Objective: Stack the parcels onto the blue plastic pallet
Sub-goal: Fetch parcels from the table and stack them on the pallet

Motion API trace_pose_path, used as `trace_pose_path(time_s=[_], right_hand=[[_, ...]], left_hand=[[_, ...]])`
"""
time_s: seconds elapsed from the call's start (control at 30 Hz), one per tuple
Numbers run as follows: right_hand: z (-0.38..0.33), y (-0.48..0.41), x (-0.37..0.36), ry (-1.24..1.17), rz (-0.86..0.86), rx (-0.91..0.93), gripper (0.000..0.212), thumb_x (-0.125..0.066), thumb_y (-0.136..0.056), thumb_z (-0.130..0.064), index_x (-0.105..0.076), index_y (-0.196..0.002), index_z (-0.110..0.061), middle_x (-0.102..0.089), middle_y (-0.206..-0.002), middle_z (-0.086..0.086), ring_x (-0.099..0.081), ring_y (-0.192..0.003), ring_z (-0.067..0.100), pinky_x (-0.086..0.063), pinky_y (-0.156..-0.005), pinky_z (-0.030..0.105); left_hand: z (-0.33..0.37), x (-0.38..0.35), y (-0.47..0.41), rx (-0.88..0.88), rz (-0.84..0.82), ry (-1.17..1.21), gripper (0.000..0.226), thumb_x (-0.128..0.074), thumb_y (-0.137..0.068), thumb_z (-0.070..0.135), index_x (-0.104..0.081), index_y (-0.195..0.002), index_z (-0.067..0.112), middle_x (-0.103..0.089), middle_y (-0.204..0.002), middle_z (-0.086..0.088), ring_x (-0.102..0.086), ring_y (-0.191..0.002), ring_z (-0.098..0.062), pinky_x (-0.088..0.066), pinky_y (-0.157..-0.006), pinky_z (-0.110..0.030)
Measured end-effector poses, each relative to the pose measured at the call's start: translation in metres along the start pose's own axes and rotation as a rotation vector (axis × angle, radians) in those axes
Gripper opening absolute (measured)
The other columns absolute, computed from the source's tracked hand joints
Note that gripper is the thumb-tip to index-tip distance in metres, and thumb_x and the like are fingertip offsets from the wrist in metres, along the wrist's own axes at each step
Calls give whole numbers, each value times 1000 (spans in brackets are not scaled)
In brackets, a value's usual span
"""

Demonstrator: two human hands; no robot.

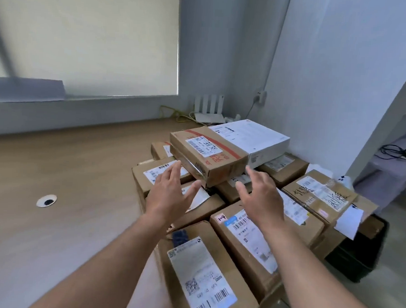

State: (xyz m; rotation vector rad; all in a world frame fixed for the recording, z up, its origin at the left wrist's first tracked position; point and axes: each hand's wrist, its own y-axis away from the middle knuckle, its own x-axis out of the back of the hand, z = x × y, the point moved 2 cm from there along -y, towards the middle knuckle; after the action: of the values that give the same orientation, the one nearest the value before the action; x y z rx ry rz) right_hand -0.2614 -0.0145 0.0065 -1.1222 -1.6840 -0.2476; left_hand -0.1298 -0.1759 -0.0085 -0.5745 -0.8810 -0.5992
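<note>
Atop the stack [251, 239], the red-taped parcel [211, 154] lies flat, long axis seemingly far-left to near-right; left hand [170, 194] and right hand [260, 196] hover spread, empty.

- Left hand [170, 194] and right hand [263, 198] reach forward, fingers spread, holding nothing; both are near the front edge of the red-taped parcel [211, 154]
- That parcel lies on top of the stack, touching a white box [258, 137] beside it; labelled cardboard parcels [247, 237] lie packed below
- The dark corner at lower right is probably the pallet [355, 260]
</note>
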Motion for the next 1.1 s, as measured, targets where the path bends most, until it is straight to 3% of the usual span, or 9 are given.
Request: trace_pose_path(time_s=[0.27, 0.43, 0.57, 0.77, 0.9, 1.03, 1.1], right_hand=[[32, -94, -18, -103, -72, 112, 55, -43, -99, -38, -33, -148, -16, -47, -140, 9, -40, -128, 24, -39, -101, 40], [44, -113, -28, -149, -117, 176, 54, -42, -99, -39, -36, -146, -13, -48, -139, 10, -40, -128, 25, -39, -102, 40], [48, -120, -33, -213, -139, 172, 51, -41, -100, -40, -42, -143, -14, -48, -130, 12, -44, -120, 26, -43, -92, 37], [54, -123, -38, -382, -336, 69, 46, -38, -101, -40, -46, -139, -14, -46, -131, 14, -49, -115, 27, -41, -90, 34], [57, -121, -37, -637, -501, 61, 52, -40, -102, -33, -26, -151, -23, -38, -149, 2, -36, -135, 20, -32, -107, 36], [59, -121, -34, -789, -591, 109, 58, -48, -99, -31, -22, -151, -36, -42, -145, -4, -41, -125, 9, -33, -106, 31], [57, -121, -33, -812, -606, 139, 59, -53, -95, -38, -26, -146, -46, -45, -142, -3, -44, -128, 16, -35, -111, 44]], left_hand=[[36, -25, -52, 232, 20, 87, 80, -35, -91, 65, -10, -153, 20, -21, -158, -2, -21, -144, -21, -27, -112, -40], [47, -48, -69, 292, 37, 222, 73, -36, -89, 66, -25, -147, 24, -45, -145, 4, -45, -130, -18, -43, -103, -42], [52, -55, -67, 336, 106, 314, 45, -44, -97, 45, -37, -137, 26, -54, -134, 7, -53, -119, -14, -46, -91, -31], [56, -58, -55, 359, 150, 522, 31, -48, -99, 27, -40, -129, 28, -57, -126, 7, -56, -111, -10, -48, -90, -26], [57, -58, -46, 334, 157, 613, 52, -48, -99, 22, -28, -146, 29, -58, -122, 10, -59, -111, -10, -52, -93, -33], [59, -52, -34, 291, 184, 644, 62, -46, -99, 13, -17, -151, 31, -52, -114, 25, -58, -111, -8, -49, -98, -35], [56, -47, -28, 271, 211, 655, 64, -45, -99, 10, -15, -152, 29, -54, -122, 18, -58, -114, -9, -48, -101, -38]])
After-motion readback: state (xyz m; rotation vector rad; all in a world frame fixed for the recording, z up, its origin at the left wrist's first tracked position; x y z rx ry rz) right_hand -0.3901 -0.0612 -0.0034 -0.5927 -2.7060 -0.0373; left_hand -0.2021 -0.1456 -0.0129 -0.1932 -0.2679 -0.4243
